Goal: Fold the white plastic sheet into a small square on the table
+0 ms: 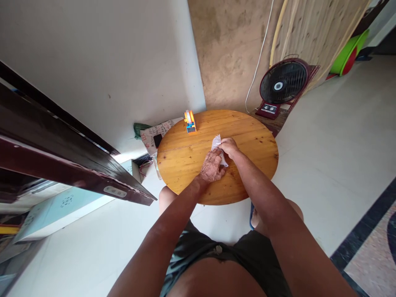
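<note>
A small crumpled white packet or plastic wrapper (216,143) lies at the middle of a round wooden table (253,136). My left hand (212,167) rests over its near end with fingers curled on it. My right hand (228,146) pinches the packet from the right side. Both forearms reach out over my lap to the table. An orange, white and blue toy-like object (190,121) stands at the table's far edge, apart from both hands.
A dark red floor fan (282,85) stands behind the table against a wooden panel. Newspapers and a dark phone-like item (157,140) lie on the floor at the table's left. A dark wooden door edge (62,140) juts in from the left.
</note>
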`<state>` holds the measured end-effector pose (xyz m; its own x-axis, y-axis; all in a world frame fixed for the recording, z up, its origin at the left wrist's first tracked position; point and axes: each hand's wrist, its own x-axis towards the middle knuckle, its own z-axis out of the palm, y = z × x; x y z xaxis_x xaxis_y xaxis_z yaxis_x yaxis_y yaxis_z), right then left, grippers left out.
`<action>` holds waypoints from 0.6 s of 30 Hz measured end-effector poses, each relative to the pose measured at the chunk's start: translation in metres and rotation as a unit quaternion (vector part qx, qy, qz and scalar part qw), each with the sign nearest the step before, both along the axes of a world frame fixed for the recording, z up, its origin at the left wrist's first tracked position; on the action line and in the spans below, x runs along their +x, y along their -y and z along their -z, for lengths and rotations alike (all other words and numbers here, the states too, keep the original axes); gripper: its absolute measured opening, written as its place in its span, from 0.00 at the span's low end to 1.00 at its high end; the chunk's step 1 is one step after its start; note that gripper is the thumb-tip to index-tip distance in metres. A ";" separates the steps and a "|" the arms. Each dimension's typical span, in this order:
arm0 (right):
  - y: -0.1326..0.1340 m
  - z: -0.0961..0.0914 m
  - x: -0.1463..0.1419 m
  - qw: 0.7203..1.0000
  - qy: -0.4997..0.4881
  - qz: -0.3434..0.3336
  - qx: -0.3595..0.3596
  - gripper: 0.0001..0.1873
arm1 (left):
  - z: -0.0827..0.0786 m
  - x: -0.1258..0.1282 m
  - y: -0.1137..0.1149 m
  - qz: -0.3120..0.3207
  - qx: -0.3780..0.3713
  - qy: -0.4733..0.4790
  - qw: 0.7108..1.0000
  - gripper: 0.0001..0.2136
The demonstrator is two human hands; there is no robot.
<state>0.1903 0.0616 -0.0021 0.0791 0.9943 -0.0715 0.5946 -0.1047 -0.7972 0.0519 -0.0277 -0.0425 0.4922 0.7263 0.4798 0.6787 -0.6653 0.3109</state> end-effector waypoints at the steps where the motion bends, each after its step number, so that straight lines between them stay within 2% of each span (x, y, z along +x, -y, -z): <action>1: 0.000 0.001 0.001 1.000 0.003 0.000 -0.001 0.05 | -0.001 0.000 -0.002 0.004 0.001 0.003 1.000 0.26; 7: -0.009 0.003 0.002 0.999 0.049 0.010 -0.015 0.07 | -0.005 -0.002 -0.005 0.008 -0.006 0.004 1.000 0.18; 13: -0.020 0.004 0.004 0.999 0.048 0.011 -0.010 0.11 | -0.004 -0.002 -0.004 0.019 0.012 0.021 1.000 0.18; 18: -0.029 0.001 0.007 0.992 0.122 -0.016 -0.011 0.17 | -0.004 -0.002 -0.006 0.008 -0.025 0.021 0.999 0.23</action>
<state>0.1970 0.0903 -0.0032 0.0657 0.9949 -0.0766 0.7731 -0.0992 -0.6264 0.0504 -0.0218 -0.0387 0.4853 0.7419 0.4628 0.6534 -0.6594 0.3719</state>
